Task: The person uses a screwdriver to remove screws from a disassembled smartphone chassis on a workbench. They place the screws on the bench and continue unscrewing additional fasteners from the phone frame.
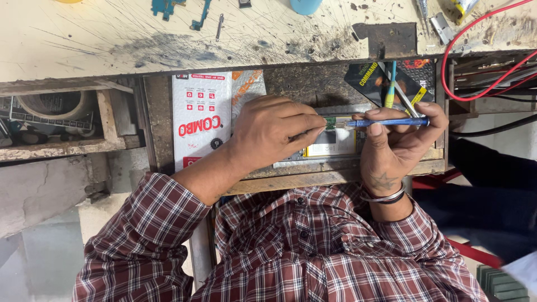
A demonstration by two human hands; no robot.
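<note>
— What are the two hands on?

— An opened phone, lying in the open drawer under the front edge of the workbench. The left hand lies over the phone's left part, fingers curled down and pressing on it near a small green board at its top. The right hand is closed around a blue screwdriver, held level, its tip pointing left and meeting the phone just beside the left fingertips.

— What else is in that drawer?

— A white and red packet lies flat toward the left side, partly under the left wrist. At the back right corner there is a dark packet with a few thin tools standing across it — one teal, one yellow.

— And on the bench top?

— It is scratched and stained. Small blue parts lie near its far edge, and red wires loop over the right end. A roll of tape sits in a compartment to the left of the drawer.
</note>
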